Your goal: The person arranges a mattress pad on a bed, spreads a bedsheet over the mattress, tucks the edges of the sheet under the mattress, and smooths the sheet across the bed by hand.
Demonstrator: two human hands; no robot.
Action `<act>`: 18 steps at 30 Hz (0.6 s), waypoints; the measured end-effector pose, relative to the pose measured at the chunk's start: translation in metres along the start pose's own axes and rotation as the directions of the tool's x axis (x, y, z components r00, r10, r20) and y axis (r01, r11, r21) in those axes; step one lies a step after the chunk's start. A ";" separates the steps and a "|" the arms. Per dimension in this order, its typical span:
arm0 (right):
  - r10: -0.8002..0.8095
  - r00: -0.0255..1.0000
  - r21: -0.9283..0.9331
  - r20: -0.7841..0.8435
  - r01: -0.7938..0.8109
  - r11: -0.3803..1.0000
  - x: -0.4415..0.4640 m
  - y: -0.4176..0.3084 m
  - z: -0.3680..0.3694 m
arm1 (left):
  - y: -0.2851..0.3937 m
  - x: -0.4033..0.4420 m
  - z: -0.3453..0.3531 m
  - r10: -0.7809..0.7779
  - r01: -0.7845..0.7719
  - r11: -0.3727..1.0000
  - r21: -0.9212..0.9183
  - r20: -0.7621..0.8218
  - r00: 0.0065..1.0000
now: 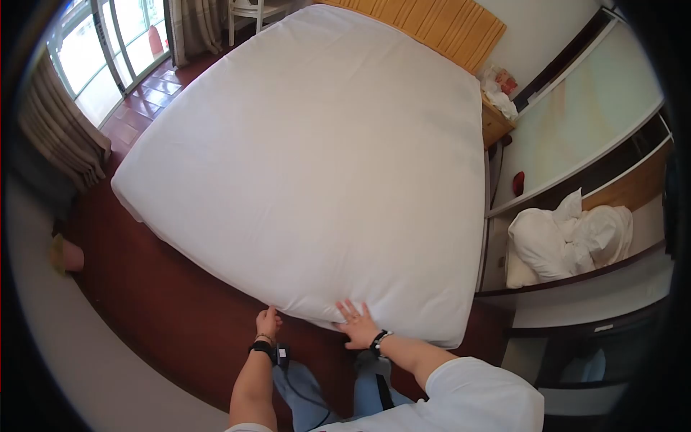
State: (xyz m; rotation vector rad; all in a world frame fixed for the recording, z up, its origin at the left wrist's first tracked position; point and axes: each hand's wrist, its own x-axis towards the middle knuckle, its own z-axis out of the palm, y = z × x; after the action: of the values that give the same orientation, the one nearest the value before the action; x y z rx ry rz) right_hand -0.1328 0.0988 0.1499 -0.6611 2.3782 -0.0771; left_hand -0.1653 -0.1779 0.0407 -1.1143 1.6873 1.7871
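A white fitted sheet point(309, 151) covers a large bed, mostly smooth with small creases along its near edge. My left hand point(268, 323) is at that near edge, its fingers closed on the border of the sheet. To the right, my right hand point(358, 327) lies flat on top of the sheet near the same edge, fingers spread and holding nothing. Both wrists carry dark bands.
A wooden headboard point(432, 29) stands at the far end, beside a nightstand point(495, 124). On the right, white bedding point(568, 241) is heaped in an open wardrobe. Curtains point(61, 122) and a glass door point(90, 54) are at left. Dark red floor point(144, 281) borders the bed.
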 end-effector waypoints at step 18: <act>-0.062 0.974 0.126 0.219 0.035 0.991 0.022 -0.003 -0.073 | 0.135 0.145 -0.149 0.361 -0.354 0.932 0.079 -0.293 0.885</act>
State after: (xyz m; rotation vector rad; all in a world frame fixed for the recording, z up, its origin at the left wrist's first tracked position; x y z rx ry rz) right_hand -0.1910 0.0768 0.1947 -0.6353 2.1247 -0.1593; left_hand -0.3165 -0.3730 0.0190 -1.1738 2.2142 1.8754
